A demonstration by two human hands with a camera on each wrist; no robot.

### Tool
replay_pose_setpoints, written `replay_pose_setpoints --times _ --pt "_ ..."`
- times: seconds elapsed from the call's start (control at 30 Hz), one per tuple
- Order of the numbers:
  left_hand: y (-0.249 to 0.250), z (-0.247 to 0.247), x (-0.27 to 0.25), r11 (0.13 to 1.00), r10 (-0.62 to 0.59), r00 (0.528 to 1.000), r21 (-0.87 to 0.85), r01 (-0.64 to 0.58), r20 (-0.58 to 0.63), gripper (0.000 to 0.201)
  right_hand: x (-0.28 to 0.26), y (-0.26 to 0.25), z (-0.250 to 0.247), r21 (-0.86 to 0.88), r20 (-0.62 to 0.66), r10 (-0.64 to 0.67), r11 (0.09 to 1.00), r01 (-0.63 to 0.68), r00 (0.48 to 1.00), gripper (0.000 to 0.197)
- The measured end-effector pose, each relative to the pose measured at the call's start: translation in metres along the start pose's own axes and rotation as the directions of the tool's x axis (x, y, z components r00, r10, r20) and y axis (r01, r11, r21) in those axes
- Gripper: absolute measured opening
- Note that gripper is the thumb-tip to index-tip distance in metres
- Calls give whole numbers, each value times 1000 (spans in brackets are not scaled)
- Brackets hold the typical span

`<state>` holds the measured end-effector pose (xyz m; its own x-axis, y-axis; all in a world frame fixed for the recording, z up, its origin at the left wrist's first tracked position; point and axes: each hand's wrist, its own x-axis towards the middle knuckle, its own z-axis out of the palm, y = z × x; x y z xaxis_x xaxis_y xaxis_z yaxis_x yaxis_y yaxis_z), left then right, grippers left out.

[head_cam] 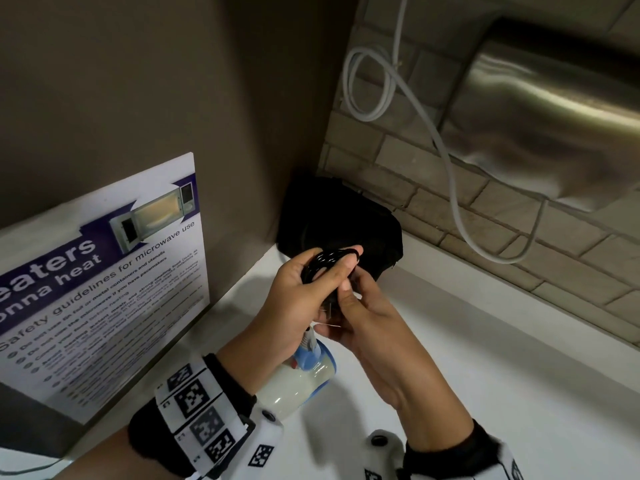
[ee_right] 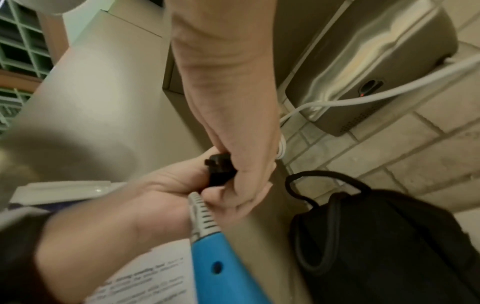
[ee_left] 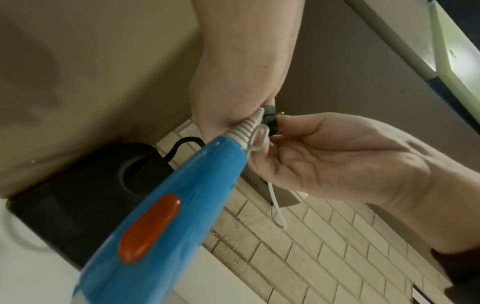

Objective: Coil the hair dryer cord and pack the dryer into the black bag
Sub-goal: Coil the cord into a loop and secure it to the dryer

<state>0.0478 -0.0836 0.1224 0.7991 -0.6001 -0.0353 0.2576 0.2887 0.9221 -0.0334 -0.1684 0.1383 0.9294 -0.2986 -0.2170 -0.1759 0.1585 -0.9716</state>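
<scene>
Both hands were up over the white counter [head_cam: 485, 341]; my left hand [head_cam: 298, 306] had its fingers curled round the coiled black cord [head_cam: 329, 259], with the blue-and-cream hair dryer [head_cam: 308, 372] hanging below it, handle up; my right hand [head_cam: 374, 323] was pinching the black plug [ee_right: 219, 171] right against the coil; black bag [head_cam: 341, 220] sat in the counter's back corner, beside the microwave safety poster [head_cam: 104, 278] and below the steel hand dryer [head_cam: 554, 126].

Both hands raised together, left hand [head_cam: 294, 306] and right hand [head_cam: 367, 320] with curled, pinching fingers [head_cam: 346, 268].
</scene>
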Motion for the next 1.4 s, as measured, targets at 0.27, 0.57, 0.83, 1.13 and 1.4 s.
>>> replay_pose_setpoints --times 0.27,0.57,0.83,1.13,1.4 --pt "1 -6 6 979 -82 990 -194 58 -119 12 -14 6 9 93 -127 -85 991 98 988 38" --pt "4 3 2 948 -132 986 -303 95 -103 31 -40 34 19 -58 -175 -128 991 120 976 13" --pt "10 -10 -1 988 -142 982 -38 148 125 52 -31 9 -4 -126 -55 -81 989 73 995 20" --pt "16 -1 1 991 -125 992 -38 125 4 22 -29 3 9 -210 -28 -116 972 107 993 23" --pt "10 0 7 948 -148 973 -305 89 -178 23 -35 25 32 -274 -81 -165 952 137 983 21"
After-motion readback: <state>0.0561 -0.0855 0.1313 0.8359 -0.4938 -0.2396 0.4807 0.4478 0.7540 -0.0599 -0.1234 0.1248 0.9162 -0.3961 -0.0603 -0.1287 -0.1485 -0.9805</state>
